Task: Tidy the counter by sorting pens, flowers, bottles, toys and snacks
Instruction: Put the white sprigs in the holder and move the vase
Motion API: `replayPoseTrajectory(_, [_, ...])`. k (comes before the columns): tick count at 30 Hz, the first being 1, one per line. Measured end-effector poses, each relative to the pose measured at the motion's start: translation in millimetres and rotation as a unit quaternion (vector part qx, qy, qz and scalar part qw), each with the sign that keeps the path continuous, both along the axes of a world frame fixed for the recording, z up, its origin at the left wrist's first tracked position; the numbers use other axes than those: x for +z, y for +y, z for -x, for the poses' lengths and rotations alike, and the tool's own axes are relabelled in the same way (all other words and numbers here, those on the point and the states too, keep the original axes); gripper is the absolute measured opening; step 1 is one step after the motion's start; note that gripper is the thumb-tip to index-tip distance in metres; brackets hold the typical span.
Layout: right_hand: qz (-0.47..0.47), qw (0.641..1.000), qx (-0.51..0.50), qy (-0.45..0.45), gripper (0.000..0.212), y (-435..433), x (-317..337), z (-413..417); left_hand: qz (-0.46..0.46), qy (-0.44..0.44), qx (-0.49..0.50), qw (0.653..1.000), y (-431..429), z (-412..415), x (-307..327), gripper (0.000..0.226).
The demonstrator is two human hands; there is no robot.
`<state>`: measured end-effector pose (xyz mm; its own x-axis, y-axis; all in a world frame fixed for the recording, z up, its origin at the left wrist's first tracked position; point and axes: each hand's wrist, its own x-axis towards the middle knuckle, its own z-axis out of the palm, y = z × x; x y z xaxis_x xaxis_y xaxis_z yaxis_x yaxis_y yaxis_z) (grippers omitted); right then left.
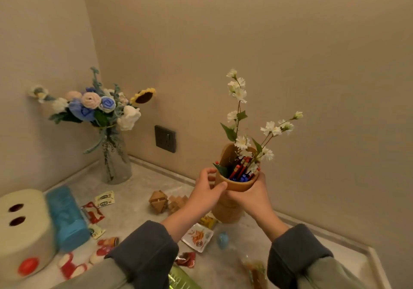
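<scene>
Beige wall point(290, 43) backs tan holder point(237, 186) bristling with pens point(240, 172).

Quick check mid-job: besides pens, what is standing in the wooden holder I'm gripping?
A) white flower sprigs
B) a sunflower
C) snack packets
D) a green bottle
A: white flower sprigs rise out of the wooden holder among the red and blue pens, with the left hand and right hand gripping it.
</scene>
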<state>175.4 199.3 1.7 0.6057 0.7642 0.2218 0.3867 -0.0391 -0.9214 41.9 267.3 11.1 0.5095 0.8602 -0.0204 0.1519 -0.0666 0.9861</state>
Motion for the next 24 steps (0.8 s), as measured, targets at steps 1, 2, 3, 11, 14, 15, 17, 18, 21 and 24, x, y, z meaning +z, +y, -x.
replayPoseTrajectory(1, [-0.002,1.000,0.003,0.001,0.101,7.1,0.4,4.6,-0.002,0.003,0.004,1.000,6.8,4.9,0.8,0.045])
replayPoseTrajectory(2, [-0.002,1.000,0.003,0.000,0.101,15.7,0.5,9.8,-0.004,0.006,0.007,1.000,15.1,10.0,1.5,0.045])
replayPoseTrajectory(3, [-0.003,1.000,0.002,-0.002,0.101,23.3,0.5,14.2,-0.005,0.009,0.008,1.000,22.4,14.3,2.3,0.044])
replayPoseTrajectory(11, [0.007,1.000,-0.016,0.002,0.097,75.4,-15.1,42.9,0.035,0.012,-0.007,0.999,83.0,38.8,-13.0,0.043])
replayPoseTrajectory(14, [0.026,0.999,-0.024,0.009,0.099,85.1,-26.1,49.8,0.056,0.025,-0.015,0.998,101.2,42.0,-26.7,0.043])
replayPoseTrajectory(15, [0.033,0.999,-0.026,0.009,0.100,87.3,-28.4,51.6,0.063,0.027,-0.018,0.997,105.9,42.8,-30.8,0.043])
replayPoseTrajectory(17, [0.049,0.998,-0.030,0.009,0.101,91.7,-34.0,54.6,0.078,0.031,-0.026,0.996,113.7,44.7,-38.6,0.043])
replayPoseTrajectory(18, [0.057,0.998,-0.032,0.010,0.101,93.4,-36.2,56.0,0.085,0.032,-0.029,0.995,116.3,45.7,-41.5,0.044])
replayPoseTrajectory(21, [0.087,0.996,-0.033,0.014,0.105,96.8,-40.8,60.2,0.100,0.041,-0.034,0.994,121.6,47.9,-48.8,0.045])
replayPoseTrajectory(24, [0.106,0.994,-0.029,0.017,0.111,98.5,-42.1,59.9,0.096,0.050,-0.036,0.993,123.3,49.1,-50.5,0.045])
